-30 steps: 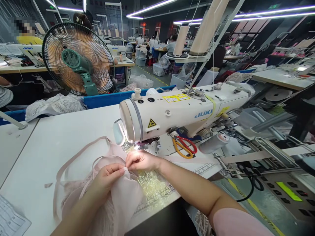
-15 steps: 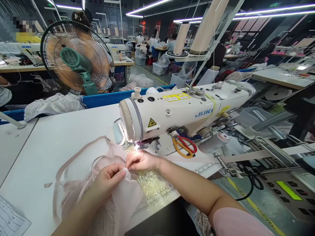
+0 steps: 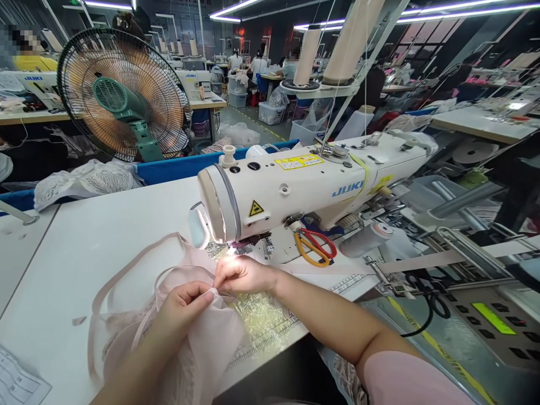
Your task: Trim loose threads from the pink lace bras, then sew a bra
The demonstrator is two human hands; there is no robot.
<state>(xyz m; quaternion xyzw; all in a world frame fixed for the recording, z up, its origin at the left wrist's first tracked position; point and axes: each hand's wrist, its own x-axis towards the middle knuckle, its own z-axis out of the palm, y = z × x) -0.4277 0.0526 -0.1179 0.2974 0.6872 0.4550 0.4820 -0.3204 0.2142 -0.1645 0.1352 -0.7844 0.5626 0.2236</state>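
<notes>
A pale pink bra with thin straps lies bunched on the white table, in front of the sewing machine. My left hand pinches its edge between thumb and fingers. Fingertip to fingertip with it, my right hand grips the same edge, just before the lit needle area. The needle itself is hidden behind my right hand and the machine head. Under my right wrist, crinkled clear film covers part of the table near a printed ruler.
Scissors with red and yellow handles and a grey thread cone lie right of the machine head. A large fan stands behind the table. A lace bra rests at the back left, a paper sheet at the front left.
The view has shifted slightly, so the scene sits a little further left. Both hands keep their pinch on the bra's edge, with hardly any movement.
</notes>
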